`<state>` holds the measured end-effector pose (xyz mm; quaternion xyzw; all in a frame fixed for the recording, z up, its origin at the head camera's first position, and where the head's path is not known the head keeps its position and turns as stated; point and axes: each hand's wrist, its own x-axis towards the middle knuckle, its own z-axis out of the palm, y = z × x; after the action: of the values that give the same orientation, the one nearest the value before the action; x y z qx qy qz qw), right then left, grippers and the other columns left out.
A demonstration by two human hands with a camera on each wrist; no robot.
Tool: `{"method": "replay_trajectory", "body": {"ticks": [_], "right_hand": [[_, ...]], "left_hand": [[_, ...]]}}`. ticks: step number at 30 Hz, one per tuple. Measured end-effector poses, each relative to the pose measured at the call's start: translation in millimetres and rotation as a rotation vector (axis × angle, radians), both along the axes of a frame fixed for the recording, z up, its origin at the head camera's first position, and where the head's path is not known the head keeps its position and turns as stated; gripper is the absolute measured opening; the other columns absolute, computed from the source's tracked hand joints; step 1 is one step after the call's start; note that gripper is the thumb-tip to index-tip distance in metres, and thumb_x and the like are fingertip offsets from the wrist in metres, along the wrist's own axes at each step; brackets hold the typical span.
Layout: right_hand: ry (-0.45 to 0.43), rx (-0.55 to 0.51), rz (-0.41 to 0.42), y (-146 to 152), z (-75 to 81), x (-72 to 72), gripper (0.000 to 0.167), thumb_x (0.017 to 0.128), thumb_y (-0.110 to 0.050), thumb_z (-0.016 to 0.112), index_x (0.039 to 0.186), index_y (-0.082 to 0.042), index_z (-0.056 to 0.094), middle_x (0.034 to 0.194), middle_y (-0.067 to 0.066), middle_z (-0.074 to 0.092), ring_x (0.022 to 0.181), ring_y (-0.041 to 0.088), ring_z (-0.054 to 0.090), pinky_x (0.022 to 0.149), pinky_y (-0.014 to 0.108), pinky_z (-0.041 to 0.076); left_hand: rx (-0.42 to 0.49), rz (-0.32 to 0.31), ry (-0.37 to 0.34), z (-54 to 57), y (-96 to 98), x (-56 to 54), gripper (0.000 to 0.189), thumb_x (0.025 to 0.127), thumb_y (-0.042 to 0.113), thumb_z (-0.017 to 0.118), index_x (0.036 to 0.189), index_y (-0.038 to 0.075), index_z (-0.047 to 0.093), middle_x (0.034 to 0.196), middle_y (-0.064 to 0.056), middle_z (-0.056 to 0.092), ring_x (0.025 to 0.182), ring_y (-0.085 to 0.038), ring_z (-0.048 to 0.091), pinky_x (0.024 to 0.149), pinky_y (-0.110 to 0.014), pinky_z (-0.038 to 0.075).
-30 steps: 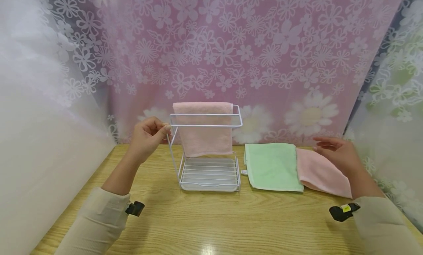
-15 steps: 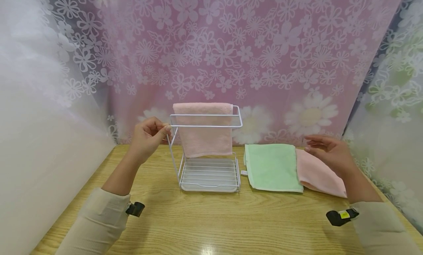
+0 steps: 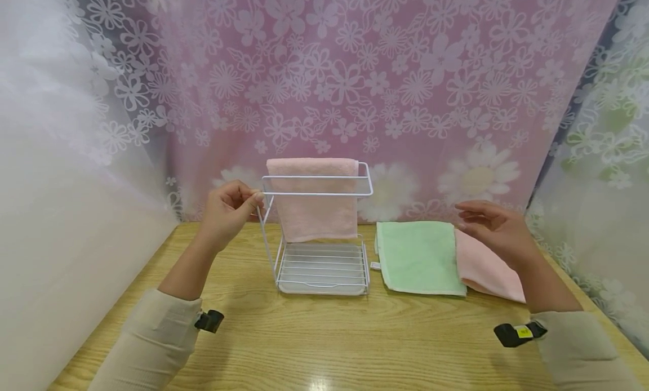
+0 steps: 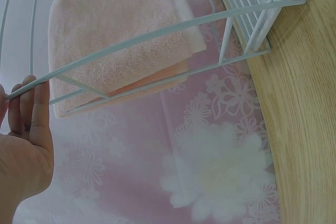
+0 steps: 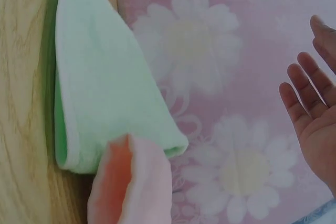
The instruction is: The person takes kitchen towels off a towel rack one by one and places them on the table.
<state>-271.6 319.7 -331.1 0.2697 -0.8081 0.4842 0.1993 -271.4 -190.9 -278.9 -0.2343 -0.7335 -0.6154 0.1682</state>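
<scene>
My left hand pinches the upper left corner of a white wire rack between thumb and fingers. Over the rack's rear bar hangs a folded pink towel; the left wrist view shows this same towel behind the side wire. To the right, a folded green towel lies on the table, its edge against a second pink towel. My right hand hovers above that second pink towel, fingers loosely extended and holding nothing. In the right wrist view the hand is apart from both towels.
A pale tray sits in the rack's wire base. The wooden table ends at a pink floral curtain behind, with a white sheet along the left side and a floral sheet on the right.
My right hand has drifted left over the second pink towel, toward the green one. The left hand keeps its pinch on the rack, and the towels stay put.
</scene>
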Motion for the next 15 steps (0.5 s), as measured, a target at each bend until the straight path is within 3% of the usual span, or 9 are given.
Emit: {"method": "replay_trajectory", "body": {"ticks": [10,15], "right_hand": [[0.010,0.020,0.051,-26.0,14.7,4.1,0.041,0.088,0.011,0.065,0.128,0.004,0.059,0.118,-0.002,0.062,0.103,0.012,0.061,0.081,0.015,0.053],[0.025,0.035,0.079,-40.4,22.3,4.7,0.041,0.089,0.009,0.065,0.129,0.004,0.059,0.119,-0.001,0.062,0.104,0.014,0.060,0.081,0.016,0.053]], "left_hand": [[0.010,-0.009,0.001,-0.8,-0.8,1.2,0.020,0.094,0.009,0.066,0.086,-0.009,0.059,0.073,-0.002,0.067,0.063,-0.023,0.067,0.066,-0.041,0.062],[0.005,-0.003,-0.002,-0.7,-1.5,0.6,0.020,0.094,0.008,0.065,0.087,-0.009,0.059,0.073,-0.003,0.067,0.063,-0.023,0.067,0.068,-0.048,0.060]]}}
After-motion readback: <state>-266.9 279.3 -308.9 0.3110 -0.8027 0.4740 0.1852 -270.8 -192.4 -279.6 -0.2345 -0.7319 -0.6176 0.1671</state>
